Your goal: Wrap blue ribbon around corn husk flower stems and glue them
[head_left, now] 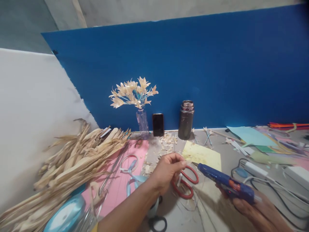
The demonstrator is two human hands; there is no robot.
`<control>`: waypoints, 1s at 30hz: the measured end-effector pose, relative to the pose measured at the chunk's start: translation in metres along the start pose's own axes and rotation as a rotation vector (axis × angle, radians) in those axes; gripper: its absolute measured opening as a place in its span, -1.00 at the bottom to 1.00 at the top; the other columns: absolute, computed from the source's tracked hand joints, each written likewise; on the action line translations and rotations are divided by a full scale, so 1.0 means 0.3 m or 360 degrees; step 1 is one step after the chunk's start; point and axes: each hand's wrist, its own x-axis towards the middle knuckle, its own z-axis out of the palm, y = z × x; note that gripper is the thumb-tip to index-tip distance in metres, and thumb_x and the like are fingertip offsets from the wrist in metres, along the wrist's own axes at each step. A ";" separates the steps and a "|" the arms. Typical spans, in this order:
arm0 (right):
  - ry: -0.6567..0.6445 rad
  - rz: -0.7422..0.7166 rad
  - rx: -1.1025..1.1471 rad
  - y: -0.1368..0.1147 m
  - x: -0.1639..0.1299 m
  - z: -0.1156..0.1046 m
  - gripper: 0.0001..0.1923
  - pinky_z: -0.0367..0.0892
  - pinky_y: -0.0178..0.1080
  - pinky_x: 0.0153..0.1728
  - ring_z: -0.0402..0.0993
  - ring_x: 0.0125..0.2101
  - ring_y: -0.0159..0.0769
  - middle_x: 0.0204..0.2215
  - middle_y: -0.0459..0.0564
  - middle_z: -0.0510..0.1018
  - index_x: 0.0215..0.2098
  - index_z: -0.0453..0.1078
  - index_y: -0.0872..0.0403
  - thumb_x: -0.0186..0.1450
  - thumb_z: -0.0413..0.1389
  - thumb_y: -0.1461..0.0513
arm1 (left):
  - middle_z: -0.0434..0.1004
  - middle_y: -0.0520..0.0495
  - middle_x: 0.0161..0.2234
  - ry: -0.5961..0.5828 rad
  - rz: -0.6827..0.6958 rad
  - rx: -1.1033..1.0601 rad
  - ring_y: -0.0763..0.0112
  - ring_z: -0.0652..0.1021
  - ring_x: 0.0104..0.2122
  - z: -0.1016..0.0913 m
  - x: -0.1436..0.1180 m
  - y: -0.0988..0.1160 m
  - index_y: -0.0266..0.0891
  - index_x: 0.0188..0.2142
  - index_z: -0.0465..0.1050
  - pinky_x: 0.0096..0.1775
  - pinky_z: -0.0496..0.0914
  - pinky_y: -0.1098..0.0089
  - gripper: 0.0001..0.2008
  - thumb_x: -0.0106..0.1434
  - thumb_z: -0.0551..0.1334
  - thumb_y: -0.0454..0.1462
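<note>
My right hand is wrapped round a blue hot glue gun, whose dark nozzle points left. Just off the nozzle tip, the thumb and fingers of my left hand are pinched together; whatever they hold is too small to make out. Beneath and beside that hand lie red-handled scissors. A yellow sheet of paper with stains rests behind the nozzle. Pale husk scraps are scattered beyond my left hand.
Dried corn husks and a blue ribbon roll fill the left. At the back stand a clear bottle of husk flowers, a phone and a dark flask. Cables and a white power strip lie right.
</note>
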 end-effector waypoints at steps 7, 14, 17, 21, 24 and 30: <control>-0.0015 -0.0049 -0.0044 0.035 -0.020 -0.006 -0.43 0.58 -0.13 -0.15 0.66 -0.20 0.04 -0.13 0.14 0.69 0.01 0.58 0.01 0.24 0.13 -0.16 | 0.16 0.23 -0.73 -0.0025 -0.0056 -0.0003 0.69 0.07 -0.74 0.002 0.004 -0.001 -0.24 -0.50 0.35 -0.65 -0.13 0.50 -0.63 -0.10 0.47 -0.10; 0.0096 -0.0030 -0.0127 -0.005 -0.007 0.004 -0.48 0.59 -0.14 -0.24 0.66 -0.26 0.04 -0.29 0.08 0.72 -0.15 0.63 -0.04 0.20 0.12 -0.20 | 0.18 0.21 -0.72 -0.0069 -0.0088 -0.0087 0.68 0.09 -0.72 0.000 0.002 -0.007 -0.24 -0.50 0.34 -0.64 -0.09 0.50 -0.63 -0.10 0.49 -0.13; 0.0061 -0.0032 -0.0115 -0.014 -0.006 0.003 -0.49 0.59 -0.13 -0.26 0.66 -0.25 0.06 -0.32 0.08 0.72 -0.14 0.63 -0.06 0.20 0.12 -0.19 | 0.16 0.22 -0.72 -0.0075 -0.0104 -0.0104 0.69 0.07 -0.72 -0.004 0.005 -0.010 -0.24 -0.50 0.34 -0.64 -0.11 0.50 -0.63 -0.10 0.49 -0.14; 0.0022 -0.0081 -0.0107 -0.008 0.002 0.012 -0.53 0.56 -0.15 -0.18 0.65 -0.20 0.02 -0.23 0.06 0.72 -0.08 0.61 -0.06 0.27 0.09 -0.12 | 0.14 0.22 -0.73 -0.0108 -0.0119 -0.0082 0.68 0.08 -0.72 -0.005 0.004 -0.009 -0.24 -0.52 0.34 -0.63 -0.10 0.50 -0.64 -0.07 0.48 -0.13; 0.0007 -0.0093 -0.0121 0.012 0.002 0.014 -0.56 0.56 -0.17 -0.17 0.66 -0.23 -0.03 -0.23 0.04 0.72 -0.07 0.60 -0.07 0.30 0.07 -0.09 | 0.17 0.20 -0.70 -0.0099 -0.0125 -0.0097 0.68 0.09 -0.70 -0.006 0.002 -0.008 -0.25 -0.51 0.34 -0.62 -0.09 0.50 -0.64 -0.08 0.48 -0.15; 0.0063 -0.0058 -0.0158 0.012 -0.014 0.015 -0.56 0.56 -0.14 -0.23 0.64 -0.22 0.04 -0.24 0.07 0.71 -0.13 0.59 -0.06 0.23 0.12 -0.13 | 0.12 0.22 -0.72 -0.0082 -0.0148 -0.0108 0.69 0.05 -0.71 -0.014 0.004 -0.011 -0.25 -0.50 0.34 -0.62 -0.13 0.49 -0.62 -0.10 0.49 -0.13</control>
